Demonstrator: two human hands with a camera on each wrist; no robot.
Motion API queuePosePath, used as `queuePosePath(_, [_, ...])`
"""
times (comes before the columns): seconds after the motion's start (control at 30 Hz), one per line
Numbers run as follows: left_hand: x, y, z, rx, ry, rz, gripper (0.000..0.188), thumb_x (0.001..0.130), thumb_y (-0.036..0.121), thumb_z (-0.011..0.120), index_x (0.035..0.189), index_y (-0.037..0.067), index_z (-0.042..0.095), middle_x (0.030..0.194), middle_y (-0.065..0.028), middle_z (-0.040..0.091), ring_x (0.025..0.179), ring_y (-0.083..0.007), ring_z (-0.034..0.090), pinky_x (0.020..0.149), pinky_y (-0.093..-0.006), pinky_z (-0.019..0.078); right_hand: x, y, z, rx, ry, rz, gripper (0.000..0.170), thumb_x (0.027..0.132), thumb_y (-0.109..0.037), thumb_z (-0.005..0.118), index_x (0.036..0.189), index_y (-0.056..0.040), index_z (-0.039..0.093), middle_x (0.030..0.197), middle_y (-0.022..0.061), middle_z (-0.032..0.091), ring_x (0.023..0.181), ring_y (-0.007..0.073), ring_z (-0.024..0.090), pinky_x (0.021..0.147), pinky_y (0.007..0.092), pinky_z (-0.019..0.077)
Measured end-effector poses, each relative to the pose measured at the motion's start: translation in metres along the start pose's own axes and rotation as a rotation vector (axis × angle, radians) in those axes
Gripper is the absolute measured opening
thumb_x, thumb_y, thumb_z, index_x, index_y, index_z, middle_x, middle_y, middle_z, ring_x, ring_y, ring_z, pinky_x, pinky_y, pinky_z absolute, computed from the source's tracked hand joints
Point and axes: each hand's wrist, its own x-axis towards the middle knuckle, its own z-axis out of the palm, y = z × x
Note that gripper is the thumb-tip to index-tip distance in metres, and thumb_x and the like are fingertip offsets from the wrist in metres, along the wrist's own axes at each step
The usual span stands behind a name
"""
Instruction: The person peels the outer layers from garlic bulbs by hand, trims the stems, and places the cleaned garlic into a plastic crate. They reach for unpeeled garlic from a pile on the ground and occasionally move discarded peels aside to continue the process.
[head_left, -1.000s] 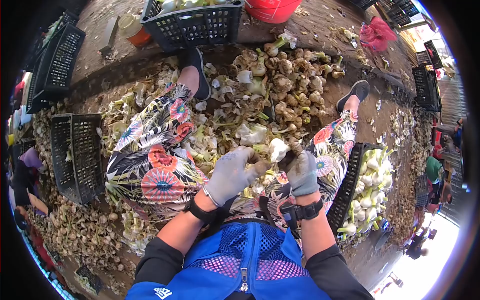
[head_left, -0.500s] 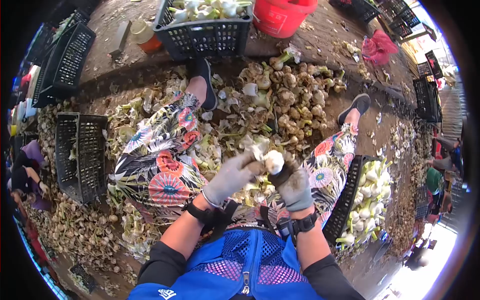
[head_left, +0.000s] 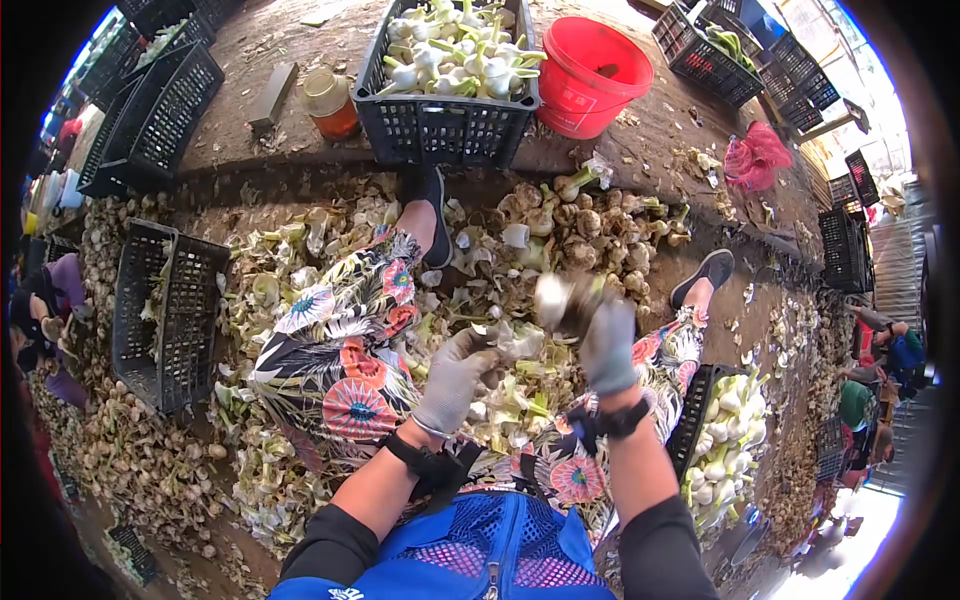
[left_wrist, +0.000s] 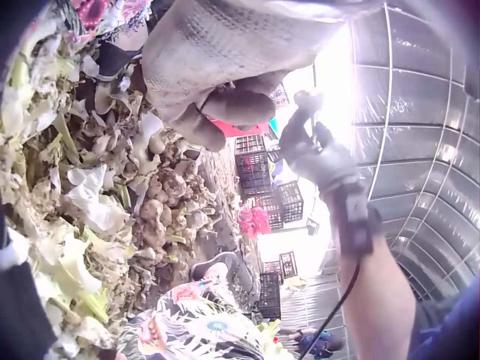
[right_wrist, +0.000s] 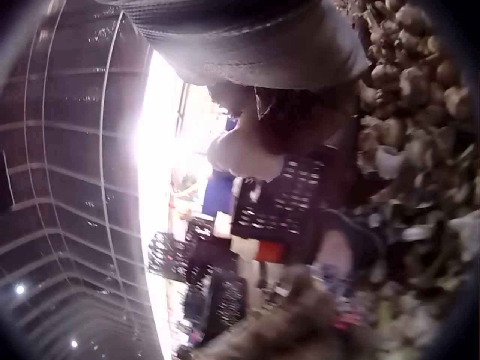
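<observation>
My gloved right hand (head_left: pixel 608 345), blurred in the head view, grips a whitish garlic bulb (head_left: pixel 553 300) over the heap. Below that hand in the right wrist view, the bulb (right_wrist: pixel 244 155) shows pale and rounded under dark, soiled fingertips. Lower and to the left in the head view, my gloved left hand (head_left: pixel 452 382) has loosely bent fingers, and nothing shows between them. Pale peels (head_left: pixel 520 342) lie just past its fingertips. Ahead of both hands is a pile of unpeeled garlic bulbs (head_left: pixel 590 235) with brownish skins.
A black crate (head_left: pixel 445 135) of cleaned garlic stands ahead, beside a red bucket (head_left: pixel 590 85). Another garlic-filled crate (head_left: pixel 690 420) is by the right leg. At left sits a black crate (head_left: pixel 165 320). Peels and stalks litter the ground between the legs.
The hands have moved apart; they were together at the garlic bulb. The right hand has lifted the bulb forward, and the left has drawn back. The head view has tilted up.
</observation>
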Motion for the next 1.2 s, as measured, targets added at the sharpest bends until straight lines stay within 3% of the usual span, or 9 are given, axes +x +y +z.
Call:
queuePosePath(0.07, [-0.006,0.007,0.003,0.036,0.006,-0.043,0.022,0.095,0.011,0.057,0.115,0.001,0.059,0.09,-0.0066,0.068,0.07,-0.0117,0.062,0.059,-0.0242,0.0486,0.028,-0.073,0.033,-0.141,-0.213,-0.33,0.033,0.097,-0.019,0.058,0.125,-0.0017,0.057,0.11,0.0124,0.066,0.09,0.0221,0.068,0.072,0.0365,0.0592])
queuePosePath(0.1, [-0.007,0.006,0.0,0.037,0.005,-0.064,0.022,0.095,0.011,0.057,0.115,0.001,0.059,0.09,-0.0066,0.068,0.07,-0.0117,0.062,0.059,-0.0242,0.0486,0.042,-0.097,0.038,0.371,-0.356,-0.168,0.039,0.1,-0.028,0.053,0.128,-0.0006,0.055,0.113,0.0129,0.065,0.095,0.022,0.065,0.074,0.0363,0.0582])
queuePosePath(0.17, [-0.006,0.005,-0.006,0.204,-0.054,-0.107,0.02,0.098,0.017,0.058,0.111,0.002,0.062,0.09,-0.0062,0.068,0.07,-0.0108,0.062,0.059,-0.0236,0.0485,0.045,-0.123,0.057,0.29,-0.212,-0.172,0.038,0.101,-0.021,0.045,0.131,0.0004,0.053,0.115,0.0126,0.065,0.094,0.0208,0.064,0.081,0.0337,0.0529])
queuePosePath(0.3, [0.007,-0.007,0.011,0.216,0.019,0.058,0.027,0.099,0.026,0.057,0.113,0.003,0.063,0.082,-0.0041,0.065,0.067,-0.0083,0.059,0.059,-0.0231,0.0465,-0.004,-0.021,0.049,0.053,-0.501,-0.307,0.033,0.083,0.005,0.052,0.112,0.0005,0.066,0.118,0.0138,0.067,0.101,0.0234,0.064,0.086,0.0306,0.0489])
queuePosePath(0.57, [0.012,-0.002,0.006,0.248,0.055,-0.111,0.026,0.097,0.017,0.055,0.116,-0.001,0.06,0.082,-0.0048,0.064,0.068,-0.0101,0.058,0.064,-0.0236,0.0483,-0.033,0.15,-0.075,-0.453,0.515,0.43,0.033,0.076,0.003,0.053,0.104,-0.002,0.071,0.098,0.0142,0.072,0.087,0.025,0.068,0.077,0.0317,0.0525])
queuePosePath(0.77, [0.029,-0.018,0.015,0.321,0.118,-0.119,0.031,0.097,0.018,0.056,0.12,-0.002,0.059,0.097,-0.0074,0.067,0.081,-0.0121,0.062,0.075,-0.027,0.0521,0.002,0.188,-0.137,-1.313,0.274,-0.067,0.05,0.074,-0.006,0.06,0.123,-0.0147,0.063,0.117,0.0175,0.062,0.105,0.0377,0.061,0.09,0.043,0.051])
queuePosePath(0.87, [0.029,-0.018,0.018,0.399,0.077,-0.171,0.031,0.097,0.019,0.056,0.119,-0.003,0.059,0.099,-0.0075,0.067,0.083,-0.012,0.063,0.077,-0.0268,0.0517,0.015,0.178,-0.12,-1.462,0.087,0.39,0.054,0.074,-0.011,0.062,0.128,-0.0158,0.06,0.122,0.0154,0.061,0.105,0.038,0.062,0.09,0.044,0.0511])
queuePosePath(1.0, [0.032,-0.027,0.016,0.497,0.059,-0.195,0.032,0.095,0.018,0.057,0.119,-0.003,0.06,0.099,-0.006,0.067,0.086,-0.0123,0.063,0.08,-0.0264,0.0506,0.006,0.181,-0.141,-1.097,0.237,0.434,0.04,0.078,-0.012,0.059,0.118,-0.0134,0.067,0.11,0.0197,0.067,0.106,0.0371,0.064,0.088,0.0418,0.0505])
queuePosePath(1.2, [0.02,-0.057,0.024,1.001,-0.146,0.165,0.048,0.088,0.023,0.064,0.127,-0.004,0.053,0.111,-0.0137,0.064,0.103,-0.0229,0.061,0.093,-0.0336,0.0477,-0.076,0.121,-0.074,-0.133,0.343,0.427,0.037,0.082,0.006,0.046,0.109,-0.0034,0.07,0.083,0.0091,0.068,0.058,0.0144,0.059,0.054,0.0298,0.0482])
